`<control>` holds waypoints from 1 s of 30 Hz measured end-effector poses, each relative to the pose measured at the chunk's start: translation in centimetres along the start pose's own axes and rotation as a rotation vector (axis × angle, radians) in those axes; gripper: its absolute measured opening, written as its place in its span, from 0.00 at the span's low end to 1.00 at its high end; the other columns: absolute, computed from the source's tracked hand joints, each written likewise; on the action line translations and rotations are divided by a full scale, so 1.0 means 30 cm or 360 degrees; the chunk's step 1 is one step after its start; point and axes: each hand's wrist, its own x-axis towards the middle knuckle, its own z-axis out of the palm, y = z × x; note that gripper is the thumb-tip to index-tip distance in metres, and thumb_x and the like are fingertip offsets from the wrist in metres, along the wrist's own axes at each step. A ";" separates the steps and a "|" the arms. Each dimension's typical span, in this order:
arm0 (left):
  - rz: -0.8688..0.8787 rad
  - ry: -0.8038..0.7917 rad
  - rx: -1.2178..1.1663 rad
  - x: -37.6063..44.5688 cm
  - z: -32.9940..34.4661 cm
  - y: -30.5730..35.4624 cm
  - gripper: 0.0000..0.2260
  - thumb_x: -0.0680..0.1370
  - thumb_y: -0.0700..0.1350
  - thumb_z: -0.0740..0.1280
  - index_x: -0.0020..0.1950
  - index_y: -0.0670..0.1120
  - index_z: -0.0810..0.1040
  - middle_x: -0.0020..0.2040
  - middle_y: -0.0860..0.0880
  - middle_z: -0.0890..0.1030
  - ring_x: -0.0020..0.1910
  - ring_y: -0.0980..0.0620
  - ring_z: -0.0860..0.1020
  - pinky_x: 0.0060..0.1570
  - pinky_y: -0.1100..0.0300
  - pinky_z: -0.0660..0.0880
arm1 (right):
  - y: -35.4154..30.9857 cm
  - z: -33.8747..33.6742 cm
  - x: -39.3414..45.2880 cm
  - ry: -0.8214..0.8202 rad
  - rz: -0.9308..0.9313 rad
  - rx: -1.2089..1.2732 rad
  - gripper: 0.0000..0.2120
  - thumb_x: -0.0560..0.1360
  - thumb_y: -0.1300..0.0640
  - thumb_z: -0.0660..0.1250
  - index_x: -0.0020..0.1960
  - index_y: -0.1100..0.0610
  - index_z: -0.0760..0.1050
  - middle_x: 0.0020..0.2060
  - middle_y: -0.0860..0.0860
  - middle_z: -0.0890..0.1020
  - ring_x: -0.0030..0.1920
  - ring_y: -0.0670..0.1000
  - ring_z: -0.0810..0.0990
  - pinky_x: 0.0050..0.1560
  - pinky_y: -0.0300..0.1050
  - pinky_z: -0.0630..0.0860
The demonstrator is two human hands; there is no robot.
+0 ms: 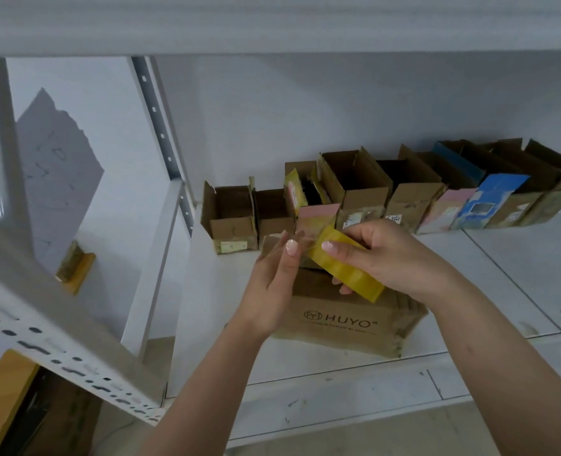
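Gripped in the right hand (394, 258): a yellow, translucent roll of packing tape (346, 269), fingers curled through and round the ring, thumb laid flat on its outer face. Seen edge-on as a broad band slanting from upper left down to lower right. Hangs in the air just above a brown cardboard box printed HUYO (341, 324), apparently clear of it, though the box top is hidden behind the hands.

Pinched in the left hand (272, 284), between thumb and upright fingers: the loose tape end (305, 240), just left of the roll. Hands close together and nearly level, with only a short free strip running leftward between them. Left hand nearer the box's left end, right hand over its middle.

Probably calls next for a pull of the strip along the box's long side, which lies left to right across the white metal shelf (489, 291).

Open shelf surface to the right of the box, and a narrower band in front of it up to the shelf's front edge. Hemmed in at the back by a row of small open cardboard boxes (354, 192) along the wall, on the left by a white perforated upright (160, 126), and overhead by the underside of the next shelf board (272, 28).
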 end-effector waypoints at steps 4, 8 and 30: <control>0.0022 0.0044 -0.0206 -0.002 0.003 0.043 0.19 0.79 0.65 0.54 0.54 0.61 0.82 0.53 0.67 0.82 0.58 0.70 0.75 0.51 0.81 0.66 | 0.005 0.003 0.010 -0.0030 -0.0042 -0.0041 0.15 0.67 0.43 0.69 0.47 0.53 0.81 0.38 0.52 0.86 0.38 0.51 0.86 0.32 0.42 0.81; -0.0009 0.0209 -0.0292 0.023 0.010 0.041 0.10 0.79 0.55 0.64 0.50 0.58 0.85 0.48 0.58 0.85 0.52 0.63 0.81 0.48 0.75 0.73 | 0.017 0.000 0.019 -0.0114 -0.0080 -0.0018 0.12 0.65 0.44 0.71 0.44 0.49 0.81 0.38 0.52 0.86 0.39 0.53 0.86 0.33 0.43 0.81; -0.0163 0.0617 0.0146 0.073 -0.045 -0.106 0.13 0.82 0.49 0.62 0.62 0.49 0.81 0.56 0.56 0.82 0.51 0.67 0.76 0.53 0.78 0.70 | 0.001 -0.103 0.104 -0.0102 -0.0011 -0.0254 0.18 0.61 0.38 0.69 0.44 0.48 0.82 0.37 0.40 0.85 0.38 0.42 0.84 0.33 0.31 0.76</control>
